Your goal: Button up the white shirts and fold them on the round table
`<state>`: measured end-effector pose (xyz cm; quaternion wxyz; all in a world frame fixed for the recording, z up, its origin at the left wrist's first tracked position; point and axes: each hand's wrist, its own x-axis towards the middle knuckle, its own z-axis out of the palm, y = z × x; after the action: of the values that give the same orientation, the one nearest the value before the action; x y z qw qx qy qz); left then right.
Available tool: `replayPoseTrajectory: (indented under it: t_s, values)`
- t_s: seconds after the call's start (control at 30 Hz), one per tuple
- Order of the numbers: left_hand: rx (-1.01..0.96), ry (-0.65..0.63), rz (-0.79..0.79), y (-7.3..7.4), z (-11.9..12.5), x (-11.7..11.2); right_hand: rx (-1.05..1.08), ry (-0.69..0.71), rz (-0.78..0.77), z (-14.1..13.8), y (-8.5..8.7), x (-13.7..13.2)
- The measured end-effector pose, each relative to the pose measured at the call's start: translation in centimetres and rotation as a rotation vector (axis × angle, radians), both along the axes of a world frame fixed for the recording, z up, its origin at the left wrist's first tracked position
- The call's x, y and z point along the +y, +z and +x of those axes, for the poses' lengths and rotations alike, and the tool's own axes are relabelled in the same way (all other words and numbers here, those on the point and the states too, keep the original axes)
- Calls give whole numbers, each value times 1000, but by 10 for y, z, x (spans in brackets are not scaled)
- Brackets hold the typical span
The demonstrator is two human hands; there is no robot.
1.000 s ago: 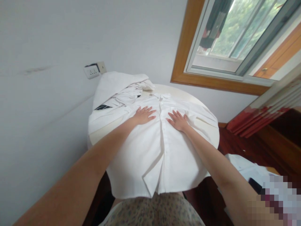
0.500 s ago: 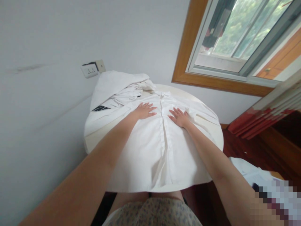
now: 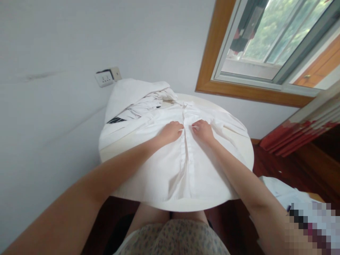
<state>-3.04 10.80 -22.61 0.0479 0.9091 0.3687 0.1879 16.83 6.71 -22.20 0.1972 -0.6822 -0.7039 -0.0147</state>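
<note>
A white button-up shirt [image 3: 156, 170] lies front side up on a round cream table [image 3: 113, 154], its collar toward the wall and its hem near the table's front edge. The button placket runs down the middle and gapes apart near the hem. Just left of the placket, my left hand [image 3: 173, 132] has its fingers curled closed on the shirt cloth. Across the placket, my right hand [image 3: 204, 130] pinches the fabric of the other front panel in the same way. The fingertips of both hands are partly hidden.
A heap of white cloth [image 3: 132, 90] with dark striped parts is at the table's back left, below a wall socket [image 3: 104, 78]. A wood-framed window [image 3: 252, 96] is at back right, with a red and white curtain [image 3: 278, 136] beside it. Pale items [image 3: 278, 189] are low on the right.
Both hands have gone from lying flat with spread fingers to curled closed on the cloth, and have come closer to the placket. The shirt's hem has shifted up slightly from the table's front edge.
</note>
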Motion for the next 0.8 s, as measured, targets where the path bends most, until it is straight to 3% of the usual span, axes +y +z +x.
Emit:
replayPoseTrajectory:
  t_s: [0.13, 0.33, 0.5, 0.8]
  values:
    - [-112, -32, -36, -12, -3, -29, 225, 111, -157, -15, 5, -23]
    - [-202, -90, -21, -27, -13, -31, 490, 199, -254, -8, -4, -37]
    - [-185, -34, -2, -22, -11, -33, 389, 226, -222, -10, -3, -38]
    - [-97, 47, 50, -19, -4, -36, 190, 68, -236, -31, 1, -51]
